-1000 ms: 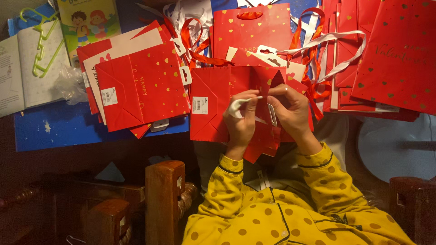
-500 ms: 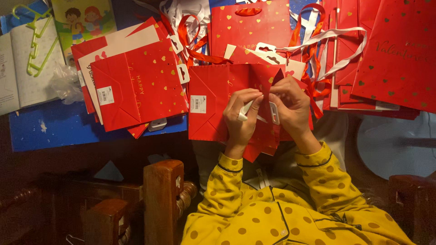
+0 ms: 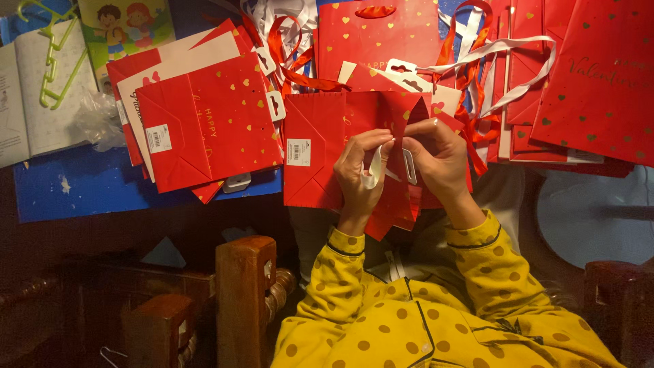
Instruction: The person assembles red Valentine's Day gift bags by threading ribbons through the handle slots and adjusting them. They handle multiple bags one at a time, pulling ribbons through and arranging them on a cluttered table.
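While pinching, both hands on perhaps a white ribbon (image 3: 374,167) (left hand (image 3: 359,170), right hand (image 3: 439,158)).

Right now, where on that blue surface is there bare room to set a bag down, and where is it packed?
Bare blue surface shows left of the hands, below the open book and beside the left stack of red bags. Everything from the red bag under the left hand and right hand across to the right bags and ribbons is crowded.
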`<state>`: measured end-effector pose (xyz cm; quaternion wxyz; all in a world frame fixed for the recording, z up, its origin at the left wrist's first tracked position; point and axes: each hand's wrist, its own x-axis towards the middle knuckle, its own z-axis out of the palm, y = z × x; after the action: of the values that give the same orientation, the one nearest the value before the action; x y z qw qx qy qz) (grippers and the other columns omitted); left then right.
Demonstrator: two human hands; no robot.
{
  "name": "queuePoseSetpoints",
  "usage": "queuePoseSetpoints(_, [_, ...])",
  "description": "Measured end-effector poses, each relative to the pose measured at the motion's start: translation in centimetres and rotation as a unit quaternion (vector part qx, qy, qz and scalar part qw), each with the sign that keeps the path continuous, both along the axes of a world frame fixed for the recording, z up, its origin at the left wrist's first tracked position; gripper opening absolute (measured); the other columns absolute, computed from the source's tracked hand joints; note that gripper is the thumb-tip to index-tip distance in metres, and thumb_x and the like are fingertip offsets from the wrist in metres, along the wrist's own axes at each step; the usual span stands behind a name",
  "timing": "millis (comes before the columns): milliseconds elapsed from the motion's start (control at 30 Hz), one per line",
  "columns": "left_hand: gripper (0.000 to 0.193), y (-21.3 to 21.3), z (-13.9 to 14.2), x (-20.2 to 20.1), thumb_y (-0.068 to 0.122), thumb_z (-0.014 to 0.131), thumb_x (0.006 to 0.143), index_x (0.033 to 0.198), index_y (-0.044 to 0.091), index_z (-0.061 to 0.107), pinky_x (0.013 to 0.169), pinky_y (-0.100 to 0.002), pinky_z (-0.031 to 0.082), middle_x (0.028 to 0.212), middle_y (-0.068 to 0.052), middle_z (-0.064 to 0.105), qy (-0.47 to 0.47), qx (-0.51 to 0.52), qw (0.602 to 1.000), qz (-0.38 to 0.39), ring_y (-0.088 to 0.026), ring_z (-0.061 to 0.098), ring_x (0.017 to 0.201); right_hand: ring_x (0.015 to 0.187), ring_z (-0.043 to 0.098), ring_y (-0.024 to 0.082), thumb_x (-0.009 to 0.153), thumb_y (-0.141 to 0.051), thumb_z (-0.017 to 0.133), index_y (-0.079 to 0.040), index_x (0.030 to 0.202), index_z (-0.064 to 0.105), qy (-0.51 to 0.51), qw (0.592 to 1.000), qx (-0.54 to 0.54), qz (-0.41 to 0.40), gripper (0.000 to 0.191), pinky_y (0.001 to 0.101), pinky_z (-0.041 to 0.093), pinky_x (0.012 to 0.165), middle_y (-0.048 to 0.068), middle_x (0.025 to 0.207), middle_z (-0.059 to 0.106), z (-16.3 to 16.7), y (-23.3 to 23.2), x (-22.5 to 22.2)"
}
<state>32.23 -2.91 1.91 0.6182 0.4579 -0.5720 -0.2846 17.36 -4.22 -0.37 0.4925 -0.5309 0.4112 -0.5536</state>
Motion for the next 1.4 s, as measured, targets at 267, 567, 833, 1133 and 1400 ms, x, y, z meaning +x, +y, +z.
queuePoseSetpoints(267, [0.012, 0.3, -1.6, 0.0, 0.009, 0.071, 0.102, 0.110, 0.003, 0.064, 0.092, -0.030, 0.060, 0.110, -0.011, 0.075, 0.027, 0.021, 0.999, -0.001, -0.020, 0.074, 0.102, 0.095, 0.063, 0.005, 0.103, 0.000, 0.067, 0.002, 0.108, 0.063, 0.020, 0.999, -0.026, 0.027, 0.007, 0.0208, 0.050, 0.086, 0.000, 0.101, 0.066, -0.5, 0.0, -0.4])
queuePoseSetpoints(567, [0.038, 1.0, 1.7, 1.0, 0.014, 0.068, 0.101, 0.133, 0.011, 0.048, 0.100, -0.042, 0.049, 0.149, -0.015, 0.048, 0.113, 0.031, 0.991, 0.063, -0.025, 0.053, 0.126, 0.118, 0.063, 0.010, 0.110, -0.007, 0.058, 0.003, 0.136, 0.057, -0.054, 0.998, 0.003, 0.011, 0.028, 0.0254, 0.049, 0.105, 0.005, 0.128, 0.068, -0.2, 0.3, 0.0])
queuePoseSetpoints(833, [0.060, 3.7, 4.3, 2.8, 0.043, 0.083, 0.084, 0.132, 0.017, 0.058, 0.128, -0.060, 0.021, 0.139, -0.002, 0.056, -0.355, -0.042, 0.933, -0.048, -0.028, 0.046, 0.143, 0.146, 0.052, 0.019, 0.110, -0.007, 0.054, 0.004, 0.155, 0.042, -0.055, 0.995, -0.079, 0.020, 0.047, 0.0316, 0.039, 0.125, 0.011, 0.153, 0.054, 0.8, -0.8, 1.0])
queuePoseSetpoints(1133, [0.030, 2.1, 1.5, 0.2, 0.026, 0.077, 0.085, 0.103, 0.009, 0.061, 0.116, -0.051, 0.040, 0.103, -0.008, 0.065, -0.219, 0.021, 0.976, 0.003, -0.029, 0.062, 0.108, 0.129, 0.060, 0.015, 0.110, 0.001, 0.049, 0.003, 0.149, 0.052, 0.108, 0.992, 0.021, 0.068, 0.039, 0.0295, 0.048, 0.110, 0.012, 0.140, 0.064, 3.8, 1.7, -2.4])
queuePoseSetpoints(1400, [0.016, 0.3, 0.0, -0.7, 0.019, 0.075, 0.092, 0.092, 0.009, 0.063, 0.110, -0.045, 0.046, 0.083, -0.004, 0.068, -0.167, 0.027, 0.985, 0.032, -0.027, 0.068, 0.085, 0.112, 0.065, 0.013, 0.092, 0.001, 0.068, 0.000, 0.130, 0.056, 0.162, 0.979, 0.043, 0.116, 0.040, 0.0295, 0.056, 0.095, 0.007, 0.121, 0.066, 5.4, 2.9, -2.1])
